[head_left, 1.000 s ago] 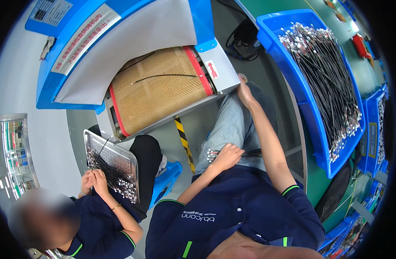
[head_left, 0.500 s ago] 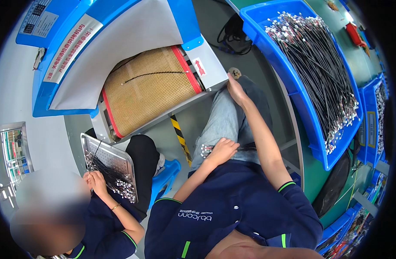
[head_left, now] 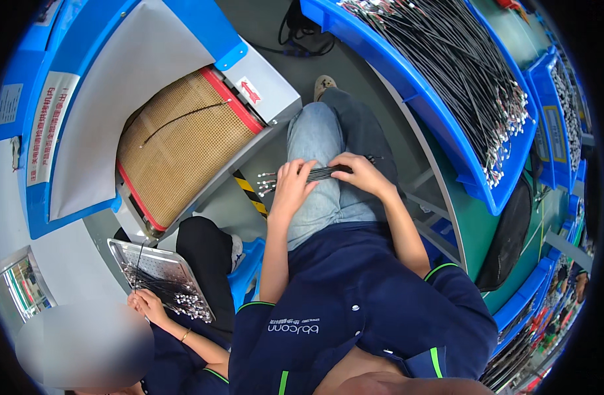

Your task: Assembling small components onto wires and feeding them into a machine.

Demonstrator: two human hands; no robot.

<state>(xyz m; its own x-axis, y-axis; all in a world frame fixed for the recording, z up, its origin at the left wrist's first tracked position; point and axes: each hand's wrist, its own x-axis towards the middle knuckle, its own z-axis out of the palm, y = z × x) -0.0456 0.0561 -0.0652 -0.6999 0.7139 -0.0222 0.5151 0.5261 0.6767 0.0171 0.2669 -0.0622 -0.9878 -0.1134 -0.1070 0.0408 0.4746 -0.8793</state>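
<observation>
Where the view begins at the left, a blue machine housing with a broad white panel point(head_left: 104, 131) curves above and to the left of a tan mesh conveyor belt with red edges point(head_left: 177, 135). Below the belt's lower end, a shiny perforated metal tray point(head_left: 160, 260) carries a heap of thin black cables with white ends point(head_left: 187, 303), and a co-worker's hand point(head_left: 148, 307) holds one strand over its left edge. On the belt itself lies a single black cable point(head_left: 183, 121), slanting up toward the red strip on the right. Below and right of the belt are a blue plastic stool point(head_left: 246, 266) and yellow-and-black floor tape point(head_left: 251, 194). Farther right of the belt, apart from it, a bundle of slim black cables with white connectors point(head_left: 321, 173) lies across over faded blue jeans point(head_left: 313, 210). The person's left grip point(head_left: 294, 187) is closed around it near the connectors, which poke out toward the belt; the right grip point(head_left: 362, 173) clasps it nearer the other end. Well to the belt's right, a green counter point(head_left: 476, 238) bears a long blue plastic bin point(head_left: 420, 108) packed with similar cables and a black fabric pouch point(head_left: 509, 243).
</observation>
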